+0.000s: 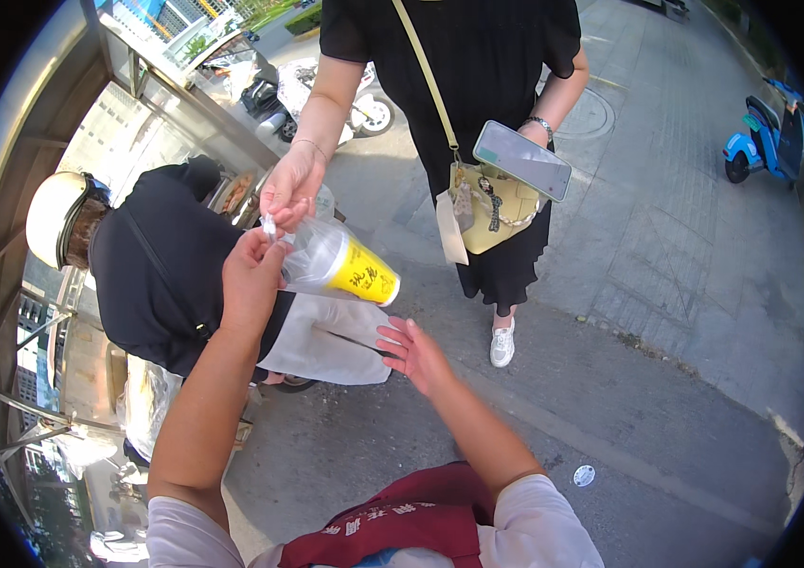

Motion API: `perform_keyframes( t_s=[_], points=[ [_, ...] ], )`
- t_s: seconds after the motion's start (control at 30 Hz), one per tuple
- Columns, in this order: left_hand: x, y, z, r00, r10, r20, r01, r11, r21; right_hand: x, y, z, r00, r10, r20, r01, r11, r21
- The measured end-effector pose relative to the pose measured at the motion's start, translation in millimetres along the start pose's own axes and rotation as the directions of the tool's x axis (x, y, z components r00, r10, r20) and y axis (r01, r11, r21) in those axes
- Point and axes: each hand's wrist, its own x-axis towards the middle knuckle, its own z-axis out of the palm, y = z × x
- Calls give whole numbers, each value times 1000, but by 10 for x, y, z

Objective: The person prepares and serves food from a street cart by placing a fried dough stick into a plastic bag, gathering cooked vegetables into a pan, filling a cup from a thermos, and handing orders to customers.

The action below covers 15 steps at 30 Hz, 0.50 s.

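My left hand pinches the gathered top of a clear plastic bag. Inside the bag a yellow and white paper cup, which bears writing, hangs tilted with its base to the lower right. Another person's hand is at the same bag top, its fingers right beside mine. Below the cup my right hand is held out with its fingers spread, apart from the cup and holding nothing.
Facing me stands a person in black with a phone and a yellow shoulder bag. At left a helmeted person bends over a metal-framed stall. A blue scooter and a white scooter are parked farther off.
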Motion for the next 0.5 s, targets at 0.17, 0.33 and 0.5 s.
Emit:
perform_keyframes(
  t_s=[0.17, 0.33, 0.5],
  points=[
    [258, -200, -182, 922, 360, -145, -295, 893, 340, -267, 540, -969, 980, 120, -158, -154, 961, -228],
    [-376, -571, -290, 978, 136, 155, -164, 969, 183, -982, 2050, -2416, 915, 109, -389, -389, 498, -775],
    [-1176, -1042, -937, 852, -250, 461, 123, 950, 288, -1669, 2692, -2356, 936, 142, -323, -315, -76, -946]
  ],
)
